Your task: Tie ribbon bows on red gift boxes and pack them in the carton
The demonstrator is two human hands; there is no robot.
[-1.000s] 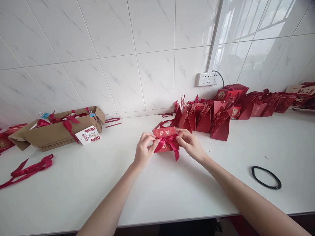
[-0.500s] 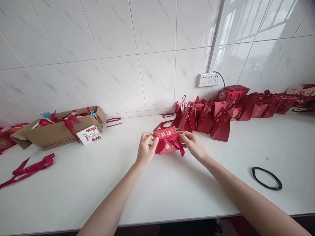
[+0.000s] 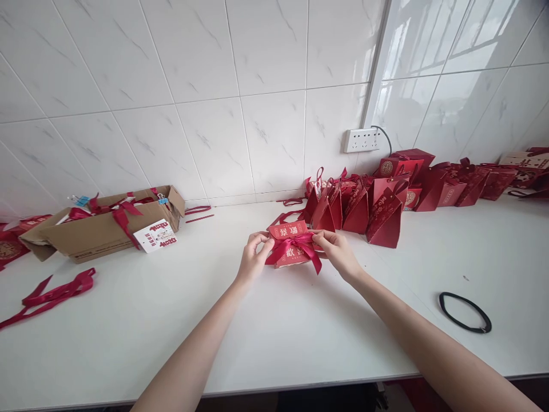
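Left hand (image 3: 252,258): thumb and index together, clamped on the left side of the ribbon bow (image 3: 295,241); can't tell if they also catch the edge of the red box (image 3: 288,231) under it. Right hand (image 3: 338,253): thumb and index pinched tight on the right side of the bow. Other fingers of both hands curled, partly hidden.

Red box is centre, on or just above the white desk (image 3: 326,337), between the two hands. Desk surface runs from it to the front edge, below both forearms. Behind, tile wall (image 3: 193,149); just behind right, red gift bags (image 3: 384,223) in a row along the wall, near the right hand. Cardboard box (image 3: 98,243) and white card (image 3: 155,236) well left, loose ribbon (image 3: 81,283) nearer; black band (image 3: 485,327) well right.

Red box shows two printed panels, far one's characters upside down, near one's upright to the wearer. Bow spreads left-right across it, one tail slanting toward the wearer, right of centre. Box's long axis: can't tell, hands cover both ends.
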